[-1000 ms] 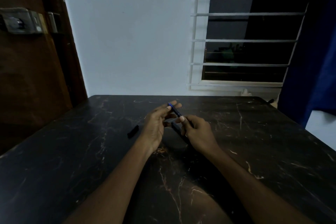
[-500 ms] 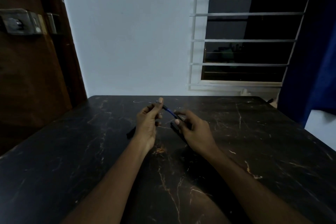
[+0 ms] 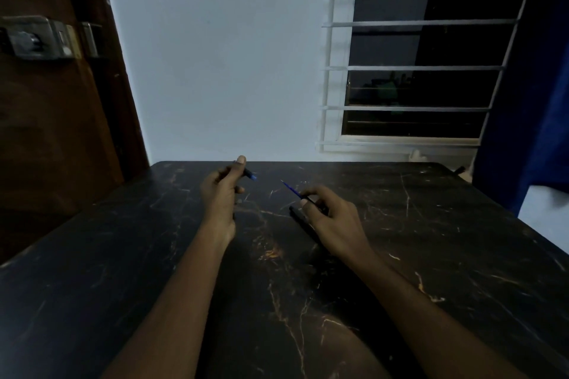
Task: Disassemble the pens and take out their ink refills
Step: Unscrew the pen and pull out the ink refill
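The one wide-angle view sits on the person's head, facing forward and down across the dark table (image 3: 431, 255) toward the white wall (image 3: 231, 71), door (image 3: 46, 132) left, barred window (image 3: 415, 86) right, the left hand (image 3: 220, 194) and right hand (image 3: 332, 218) close at mid-frame.

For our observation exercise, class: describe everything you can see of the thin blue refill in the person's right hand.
The ink refill is a thin, straight blue rod, seemingly plastic, narrowing to a fine tip. It is tilted, tip pointing up-left toward the left hand, with a clear gap between. The right hand pinches its lower end, hiding the rest. It is held above the dark marbled table.
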